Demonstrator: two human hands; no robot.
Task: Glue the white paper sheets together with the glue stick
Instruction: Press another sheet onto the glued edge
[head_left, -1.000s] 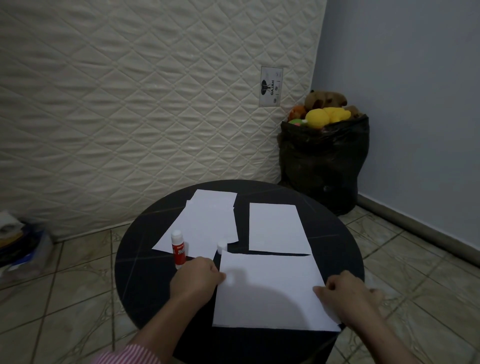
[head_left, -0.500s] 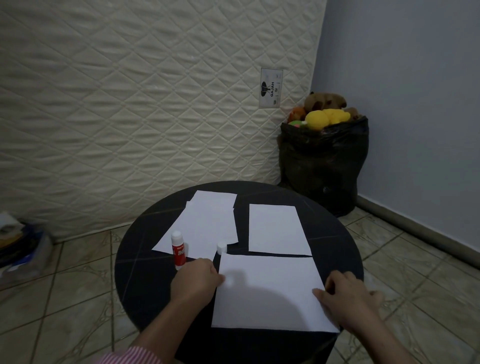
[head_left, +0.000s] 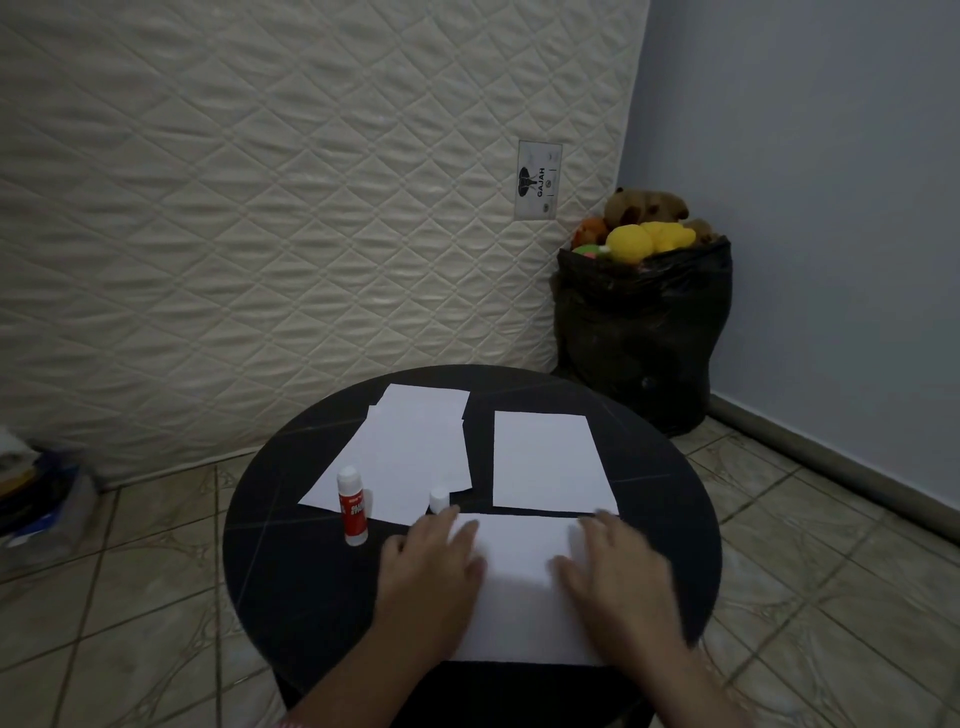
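A round black table (head_left: 291, 571) carries several white sheets. The nearest sheet (head_left: 519, 561) lies at the front edge, with my left hand (head_left: 434, 571) flat on its left side and my right hand (head_left: 618, 577) flat on its right side, fingers spread. A single sheet (head_left: 545, 460) lies behind it at the right. An overlapping pile of sheets (head_left: 410, 452) sits at the back left. The red-and-white glue stick (head_left: 352, 506) stands upright, uncapped, on the pile's near corner. Its white cap (head_left: 439, 500) stands just beyond my left fingertips.
A quilted mattress (head_left: 260, 208) leans against the wall behind the table. A black bag (head_left: 644, 332) of plush toys stands in the right corner. Cluttered items (head_left: 36, 488) lie on the tiled floor at the left.
Both hands have opened from loose fists at the sheet's side edges and moved inward and forward, now lying flat on the nearest sheet. The glue stick and the other sheets have not moved.
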